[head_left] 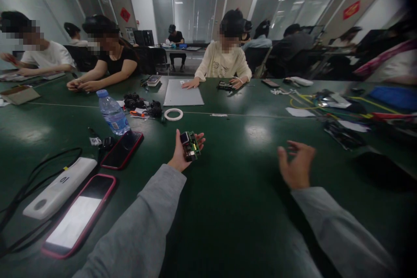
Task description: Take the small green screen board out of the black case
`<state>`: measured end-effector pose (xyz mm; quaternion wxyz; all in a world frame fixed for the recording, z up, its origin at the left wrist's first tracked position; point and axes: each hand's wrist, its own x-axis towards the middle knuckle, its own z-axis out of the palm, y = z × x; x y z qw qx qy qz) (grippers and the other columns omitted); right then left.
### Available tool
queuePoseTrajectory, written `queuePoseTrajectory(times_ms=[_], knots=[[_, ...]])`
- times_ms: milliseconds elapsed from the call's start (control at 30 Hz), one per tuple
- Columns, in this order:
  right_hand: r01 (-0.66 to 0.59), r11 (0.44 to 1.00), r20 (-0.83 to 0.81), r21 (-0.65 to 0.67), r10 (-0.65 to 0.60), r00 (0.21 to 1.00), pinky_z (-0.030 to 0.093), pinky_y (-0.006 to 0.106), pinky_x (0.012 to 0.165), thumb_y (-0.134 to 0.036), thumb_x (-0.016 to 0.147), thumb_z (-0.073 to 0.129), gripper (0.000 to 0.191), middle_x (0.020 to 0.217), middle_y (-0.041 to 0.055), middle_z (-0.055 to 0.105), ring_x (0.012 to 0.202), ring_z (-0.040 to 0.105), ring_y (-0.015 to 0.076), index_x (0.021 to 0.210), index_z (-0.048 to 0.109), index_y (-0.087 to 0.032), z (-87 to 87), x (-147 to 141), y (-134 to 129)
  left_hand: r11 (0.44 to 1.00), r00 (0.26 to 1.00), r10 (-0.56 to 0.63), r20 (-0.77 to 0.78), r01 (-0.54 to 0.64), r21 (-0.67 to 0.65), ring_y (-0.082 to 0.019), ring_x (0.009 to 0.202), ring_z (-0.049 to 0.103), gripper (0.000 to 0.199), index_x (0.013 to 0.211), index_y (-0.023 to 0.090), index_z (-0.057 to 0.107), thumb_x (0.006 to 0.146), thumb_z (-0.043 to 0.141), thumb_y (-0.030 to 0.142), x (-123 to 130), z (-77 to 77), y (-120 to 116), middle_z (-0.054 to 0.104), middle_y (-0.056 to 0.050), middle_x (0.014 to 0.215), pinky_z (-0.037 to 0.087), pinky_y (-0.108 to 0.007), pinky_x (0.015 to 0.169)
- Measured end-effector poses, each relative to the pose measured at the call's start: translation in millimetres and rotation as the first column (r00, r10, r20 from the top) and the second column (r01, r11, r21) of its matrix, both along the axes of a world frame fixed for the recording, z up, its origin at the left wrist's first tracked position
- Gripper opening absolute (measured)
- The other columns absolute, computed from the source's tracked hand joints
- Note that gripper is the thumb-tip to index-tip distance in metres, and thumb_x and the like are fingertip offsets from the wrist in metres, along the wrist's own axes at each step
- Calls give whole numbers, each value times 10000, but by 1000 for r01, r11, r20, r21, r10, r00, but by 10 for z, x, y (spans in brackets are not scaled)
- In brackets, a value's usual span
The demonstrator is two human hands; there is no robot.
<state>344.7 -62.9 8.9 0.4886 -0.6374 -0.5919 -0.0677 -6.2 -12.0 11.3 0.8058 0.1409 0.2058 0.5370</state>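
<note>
A small green circuit board [192, 147] with several components on it rests in my left hand [179, 152]. The fingers and thumb of that hand hold it a little above the green table, near the middle of the view. My right hand [297, 163] is raised over the table to the right, apart from the board. Its thumb and fingers are apart and slightly bent, and I see nothing between them. A white ring-shaped roll of tape [173, 114] lies just beyond my left hand.
Left of my arm lie a red-edged phone [122, 150], a pink-cased phone [80, 217], a white device [61, 186] with black cables and a water bottle [112, 113]. Across the green table [234, 173], a person [224, 58] touches a grey laptop-like slab [183, 93]. Wires and tools [345, 132] clutter the right.
</note>
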Motion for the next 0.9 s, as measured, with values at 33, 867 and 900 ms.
queuePoseTrajectory(times_ms=[33, 867, 900], knots=[[-148, 988, -32, -33, 147, 989, 415, 378, 811, -503, 846, 473, 483, 1080, 155, 430, 955, 456, 229, 1145, 457, -124, -27, -351, 39, 1000, 1000, -2, -12, 2, 5, -248, 1044, 589, 604, 889, 114, 635, 745, 456, 673, 6, 7, -4, 600, -139, 1186, 483, -348, 858], [-917, 340, -978, 208, 79, -193, 493, 248, 727, -397, 750, 674, 398, 958, 63, 601, 815, 585, 146, 1038, 565, -145, 93, -2105, 177, 943, 937, -225, -268, 278, 180, -149, 718, 602, 589, 1182, 140, 586, 834, 397, 575, 24, 127, -160, 674, -83, 900, 446, -252, 639], [-922, 318, -975, 220, 70, -209, 500, 253, 721, -407, 754, 666, 397, 946, 68, 601, 806, 589, 149, 1030, 562, -141, 94, -2086, 161, 929, 925, -261, -277, 319, 188, -129, 630, 579, 583, 1195, 144, 576, 838, 396, 568, 26, 124, -166, 666, -66, 808, 431, -242, 585]])
